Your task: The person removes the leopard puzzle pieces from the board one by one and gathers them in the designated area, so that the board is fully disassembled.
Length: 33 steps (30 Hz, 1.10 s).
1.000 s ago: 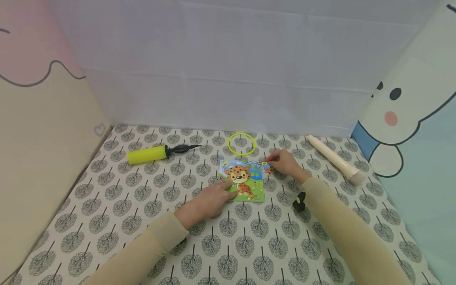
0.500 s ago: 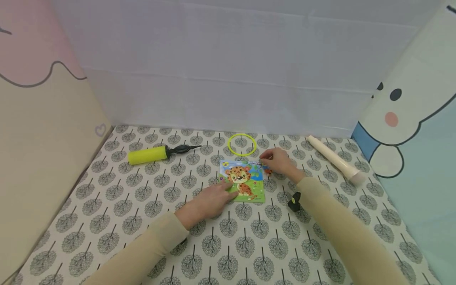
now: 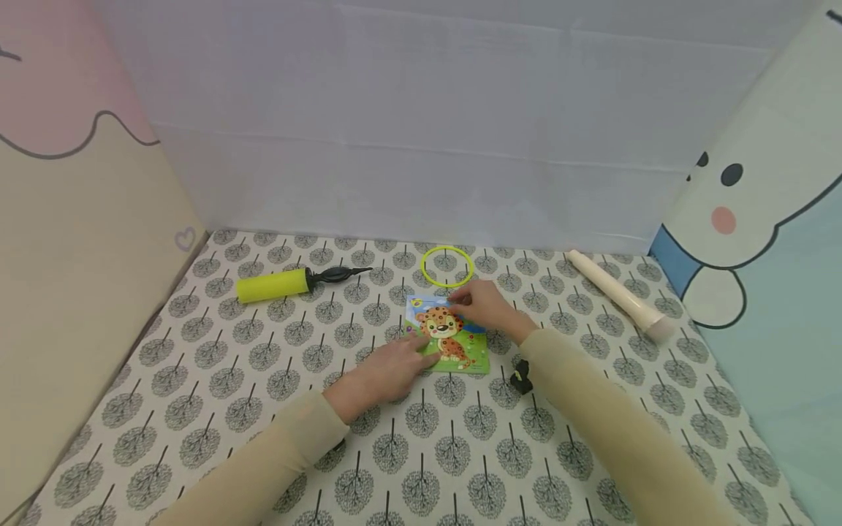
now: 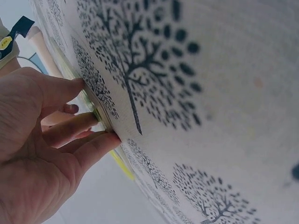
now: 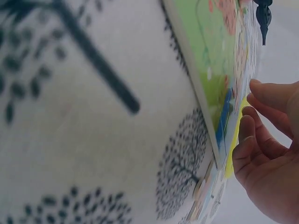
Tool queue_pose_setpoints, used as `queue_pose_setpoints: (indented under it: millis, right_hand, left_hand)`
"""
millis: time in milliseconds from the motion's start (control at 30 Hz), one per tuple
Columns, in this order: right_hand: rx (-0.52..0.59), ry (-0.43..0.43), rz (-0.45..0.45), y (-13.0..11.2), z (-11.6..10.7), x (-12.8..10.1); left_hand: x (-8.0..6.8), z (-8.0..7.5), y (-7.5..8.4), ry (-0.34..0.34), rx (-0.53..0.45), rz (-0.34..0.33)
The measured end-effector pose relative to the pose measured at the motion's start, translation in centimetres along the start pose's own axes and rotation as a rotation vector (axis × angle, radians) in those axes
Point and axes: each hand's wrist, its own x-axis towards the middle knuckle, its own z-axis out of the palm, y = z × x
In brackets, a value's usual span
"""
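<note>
Fingers of the left hand [image 3: 381, 372] pressing flat on a colourful leopard puzzle board [image 3: 449, 334], right hand [image 3: 483, 308] fingers pinching over its top edge

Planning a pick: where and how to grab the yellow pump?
Take the pump by its yellow barrel, from above, fingers across the width. It lies flat on the cloth, long axis left-right, with open cloth front and back. The thin black nozzle end probably gives a poorer hold.
</note>
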Motion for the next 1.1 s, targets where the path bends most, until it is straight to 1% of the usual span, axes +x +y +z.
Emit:
queue_pose_setpoints:
  millis: [133,267,733,967,1033,1100]
  right_hand:
    - [-0.020,-0.034,-0.038,-0.6,0.6,0.4]
    - [-0.058,-0.043,-0.070,-0.8,0.9,0.6]
    - [-0.044,-0.061,-0.088,-1.1,1.2,1.0]
    - [-0.060,-0.037,-0.102,-1.2,1.2,0.9]
    - [-0.046,-0.027,-0.099,-1.2,1.3,1.0]
    - [-0.007,-0.020,-0.080,-1.1,1.4,1.0]
  left_hand:
    - [0.0,0.1,0.0,0.006,0.003,0.002]
    - [0.0,0.1,0.1,0.005,-0.002,0.000]
    - [0.0,0.2,0.0,0.000,-0.003,-0.007]
    - [0.1,0.2,0.1,-0.007,0.008,-0.016]
    - [0.1,0.2,0.1,-0.008,0.013,-0.017]
    - [0.1,0.1,0.1,-0.007,0.018,-0.013]
